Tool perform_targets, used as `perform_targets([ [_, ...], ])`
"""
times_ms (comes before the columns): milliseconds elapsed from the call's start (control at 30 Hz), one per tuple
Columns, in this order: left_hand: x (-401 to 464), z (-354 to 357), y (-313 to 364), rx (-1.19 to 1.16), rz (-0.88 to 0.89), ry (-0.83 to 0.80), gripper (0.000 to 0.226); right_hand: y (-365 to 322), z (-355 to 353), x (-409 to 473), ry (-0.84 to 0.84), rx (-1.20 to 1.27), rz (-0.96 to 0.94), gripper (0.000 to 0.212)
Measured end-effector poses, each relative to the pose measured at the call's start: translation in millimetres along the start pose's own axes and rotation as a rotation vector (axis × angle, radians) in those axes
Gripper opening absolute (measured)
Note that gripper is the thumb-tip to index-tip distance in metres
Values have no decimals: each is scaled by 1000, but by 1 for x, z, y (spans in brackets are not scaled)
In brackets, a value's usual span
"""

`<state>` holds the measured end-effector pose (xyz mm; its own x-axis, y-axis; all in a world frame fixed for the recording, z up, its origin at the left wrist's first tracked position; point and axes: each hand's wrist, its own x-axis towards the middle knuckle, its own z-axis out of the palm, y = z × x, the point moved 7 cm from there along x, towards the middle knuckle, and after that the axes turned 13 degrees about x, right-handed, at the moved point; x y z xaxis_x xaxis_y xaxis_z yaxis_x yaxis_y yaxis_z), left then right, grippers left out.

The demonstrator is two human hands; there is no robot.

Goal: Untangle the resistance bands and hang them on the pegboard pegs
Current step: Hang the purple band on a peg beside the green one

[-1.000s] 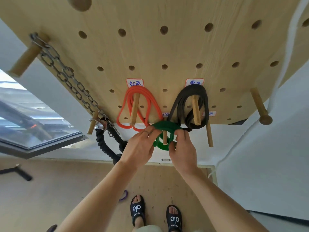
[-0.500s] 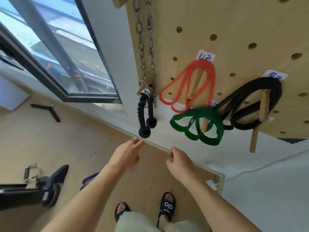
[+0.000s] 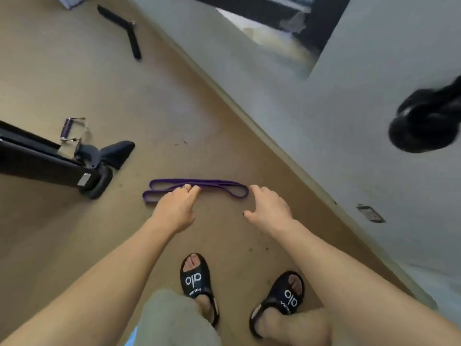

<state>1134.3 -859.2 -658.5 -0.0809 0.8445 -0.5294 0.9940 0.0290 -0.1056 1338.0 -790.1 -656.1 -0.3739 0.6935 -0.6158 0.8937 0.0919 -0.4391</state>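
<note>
Purple resistance band (image 3: 199, 187), folded flat into a long narrow loop on the tan floor (image 3: 162, 108), lying crosswise just ahead of both hands. Seen from the head camera only, looking steeply down.

Left hand (image 3: 174, 208) reaching down over left half of band, back of hand up, fingers (image 3: 193, 190) loosely bent and close together, tips overlapping the band's strands in the picture; a ring on one finger. Real touch or only hovering above: cannot tell. No strand seen closed inside the fingers.

Right hand (image 3: 268, 207) just beside right rounded end of band, fingers spread rather wide and relaxed, thumb (image 3: 249, 214) pointing toward left hand, holding nothing. Fingertips near the band's end loop, a small gap seeming to stay between them, though blurred.

Below the hands, two feet in black slides (image 3: 195, 278) with white letters, standing well behind the band.

At left, black machine base (image 3: 50, 168) with a black foot on the floor, near the band's left end but apart from it. Behind it, a small purple grip handle (image 3: 71, 129) with metal frame. Farther up, a black V-shaped bar (image 3: 124, 28) lying on floor. Along right side, grey wall (image 3: 349, 121) meeting the floor in a diagonal line. At right edge, blurred black knobs (image 3: 421, 121) hanging close to the camera.
</note>
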Motion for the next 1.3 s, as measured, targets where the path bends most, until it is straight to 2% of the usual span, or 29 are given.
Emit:
perform_targets([
  [233,150,208,-33,53,-21,-64,79,25,181,229,-90,-158,-135,92],
  [400,236,307,-39,120,-63,-94,91,56,263,338,-20,-271,-218,100],
  [533,276,343,-34,119,-94,-62,87,64,291,377,62,-398,-307,82],
  [633,285,350,-29,106,-94,-47,90,65,293,386,115,-422,-356,38],
  [667,285,349,-27,103,-89,-41,90,63,291,383,122,-425,-377,31],
  [800,266,318,-25,31,-61,4,93,41,265,343,126,-327,-453,31],
  [933,217,246,-21,-145,-7,13,99,-3,212,258,74,-264,-530,38],
  [1000,185,196,-17,-236,38,-5,81,-31,166,207,74,-179,-516,40],
  [1067,150,132,-11,-321,60,-5,47,-60,110,152,106,-94,-515,37],
  [1133,109,58,1,-440,79,-11,25,-79,50,95,139,-41,-482,33],
  [1300,15,-129,43,-538,272,40,20,-93,-111,-51,248,326,-294,32],
])
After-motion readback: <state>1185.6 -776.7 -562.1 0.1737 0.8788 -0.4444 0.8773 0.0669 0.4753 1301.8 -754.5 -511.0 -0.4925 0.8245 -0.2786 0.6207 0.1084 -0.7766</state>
